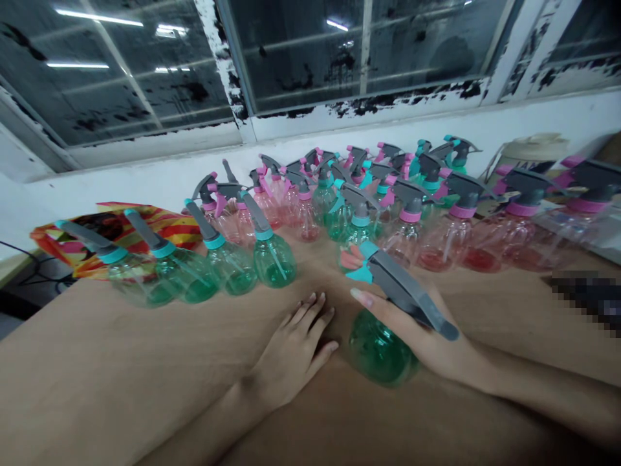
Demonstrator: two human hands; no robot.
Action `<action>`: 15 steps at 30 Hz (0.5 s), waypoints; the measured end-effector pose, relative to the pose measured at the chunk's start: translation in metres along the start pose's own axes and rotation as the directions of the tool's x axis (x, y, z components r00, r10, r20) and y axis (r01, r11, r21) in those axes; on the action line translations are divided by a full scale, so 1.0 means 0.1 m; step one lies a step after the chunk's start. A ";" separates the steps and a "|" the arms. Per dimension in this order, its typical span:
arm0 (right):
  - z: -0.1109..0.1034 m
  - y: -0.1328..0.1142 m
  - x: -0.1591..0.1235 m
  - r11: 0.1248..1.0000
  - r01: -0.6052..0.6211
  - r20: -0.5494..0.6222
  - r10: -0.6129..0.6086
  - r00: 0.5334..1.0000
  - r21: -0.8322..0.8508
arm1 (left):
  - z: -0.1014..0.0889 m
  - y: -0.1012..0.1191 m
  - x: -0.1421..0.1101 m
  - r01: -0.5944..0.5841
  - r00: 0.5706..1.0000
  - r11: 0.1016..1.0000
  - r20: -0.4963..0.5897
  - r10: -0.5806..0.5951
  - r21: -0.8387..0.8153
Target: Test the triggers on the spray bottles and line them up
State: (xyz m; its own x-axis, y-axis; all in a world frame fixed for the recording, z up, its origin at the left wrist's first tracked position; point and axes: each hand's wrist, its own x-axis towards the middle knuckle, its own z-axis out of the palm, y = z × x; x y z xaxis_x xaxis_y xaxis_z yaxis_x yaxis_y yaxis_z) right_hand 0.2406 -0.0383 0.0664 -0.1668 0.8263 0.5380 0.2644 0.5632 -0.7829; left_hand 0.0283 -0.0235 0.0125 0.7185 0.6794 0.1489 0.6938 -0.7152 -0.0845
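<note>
My right hand (427, 336) is wrapped round the neck of a green spray bottle (383, 353) with a grey and turquoise trigger head. This bottle stands on or just above the table in front of me, its nozzle pointing away to the left. My left hand (295, 349) lies flat on the wooden table (121, 382) beside it, fingers stretched out and holding nothing. Beyond the left hand, several green spray bottles (274, 262) stand in a slanting row. Pink-collared spray bottles (439, 243) line up behind the right hand.
More pink and green spray bottles (306, 217) crowd together against the wall below the window. A red and yellow plastic bag (160, 223) lies at the back left. To the right are a pale bag (533, 150) and a blurred-out dark object (594, 299).
</note>
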 end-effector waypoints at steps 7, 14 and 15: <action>-0.02 -0.05 0.02 0.997 -0.066 0.051 0.065 0.997 0.030 | 0.00 0.01 0.01 0.009 1.000 1.000 0.000 -0.009 -0.004; -0.05 -0.10 0.06 1.000 0.015 0.080 -0.013 0.997 -0.024 | -0.05 0.03 0.01 -0.003 1.000 1.000 -0.024 0.004 0.022; -0.05 -0.10 0.06 1.000 0.021 0.082 -0.020 0.996 -0.020 | -0.05 0.02 0.00 -0.009 0.999 1.000 -0.036 0.010 0.027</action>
State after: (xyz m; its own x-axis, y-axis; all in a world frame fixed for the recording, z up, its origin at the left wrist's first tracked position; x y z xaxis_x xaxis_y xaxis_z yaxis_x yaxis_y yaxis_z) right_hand 0.2415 -0.0389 0.0795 -0.2497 0.8132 0.5257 0.2800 0.5803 -0.7647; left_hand 0.0299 -0.0258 0.0170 0.7230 0.6660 0.1837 0.6886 -0.7163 -0.1128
